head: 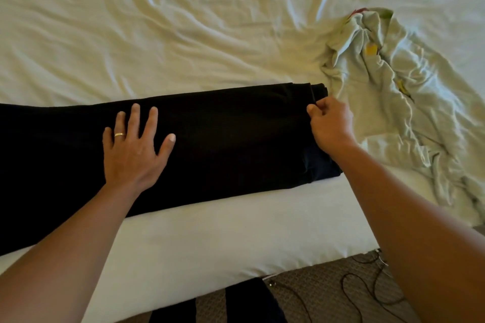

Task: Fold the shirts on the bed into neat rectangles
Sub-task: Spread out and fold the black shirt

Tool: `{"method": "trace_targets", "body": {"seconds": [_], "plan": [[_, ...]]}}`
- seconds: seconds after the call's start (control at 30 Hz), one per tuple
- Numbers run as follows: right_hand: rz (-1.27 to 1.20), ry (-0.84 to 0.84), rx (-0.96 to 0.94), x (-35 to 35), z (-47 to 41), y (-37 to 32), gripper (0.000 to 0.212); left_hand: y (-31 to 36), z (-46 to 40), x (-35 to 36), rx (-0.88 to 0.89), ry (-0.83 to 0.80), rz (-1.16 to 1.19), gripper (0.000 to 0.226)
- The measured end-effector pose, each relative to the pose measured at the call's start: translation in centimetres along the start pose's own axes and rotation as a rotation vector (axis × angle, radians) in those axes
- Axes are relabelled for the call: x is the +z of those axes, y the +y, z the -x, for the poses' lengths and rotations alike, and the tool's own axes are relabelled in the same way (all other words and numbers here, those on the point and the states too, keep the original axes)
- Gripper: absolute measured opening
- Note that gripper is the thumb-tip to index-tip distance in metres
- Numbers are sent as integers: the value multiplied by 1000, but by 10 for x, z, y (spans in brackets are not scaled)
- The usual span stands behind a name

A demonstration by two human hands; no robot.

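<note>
A black shirt [223,139] lies as a long folded band across the near part of the bed [157,34], running from the left edge to right of centre. My left hand [133,147] rests flat on it with fingers spread; a ring shows on one finger. My right hand [330,123] pinches the shirt's right end near its far corner, fingers curled on the cloth. A pale green shirt [393,92] lies crumpled to the right of the black one.
Wrinkled cream sheets cover the bed beyond the shirts. The mattress edge [210,238] runs along the near side. Below it is brown carpet with black cables [362,288] and a dark item [236,304] at the bottom.
</note>
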State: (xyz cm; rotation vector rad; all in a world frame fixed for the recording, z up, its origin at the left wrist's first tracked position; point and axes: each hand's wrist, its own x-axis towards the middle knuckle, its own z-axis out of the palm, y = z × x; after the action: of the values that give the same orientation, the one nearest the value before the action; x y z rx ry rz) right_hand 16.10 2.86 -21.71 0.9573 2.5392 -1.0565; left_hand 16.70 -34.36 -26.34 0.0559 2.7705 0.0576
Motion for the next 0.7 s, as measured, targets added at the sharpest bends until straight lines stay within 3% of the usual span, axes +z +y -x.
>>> {"method": "trace_targets", "body": {"seconds": [0.27,0.3,0.4,0.47,0.53,0.6,0.7], "plan": [[151,123,-8,16,0,10,13,0,1,6,25,-38,-83,88],[196,155,-24,16,0,7,21,0,1,7,26,-36,-83,87],[343,263,-254,21,5,-12,38,4,3,11,22,-21,-88,86],[421,209,-496,36,14,-24,42,4,3,14,17,-7,-85,85],[600,29,-614,55,21,-23,55,4,2,15,17,0,-72,85],[763,-117,-582,68,23,-10,65,3,2,15,18,-3,-65,85],[809,-121,-510,72,24,14,71,3,3,17,18,4,-71,84]]}}
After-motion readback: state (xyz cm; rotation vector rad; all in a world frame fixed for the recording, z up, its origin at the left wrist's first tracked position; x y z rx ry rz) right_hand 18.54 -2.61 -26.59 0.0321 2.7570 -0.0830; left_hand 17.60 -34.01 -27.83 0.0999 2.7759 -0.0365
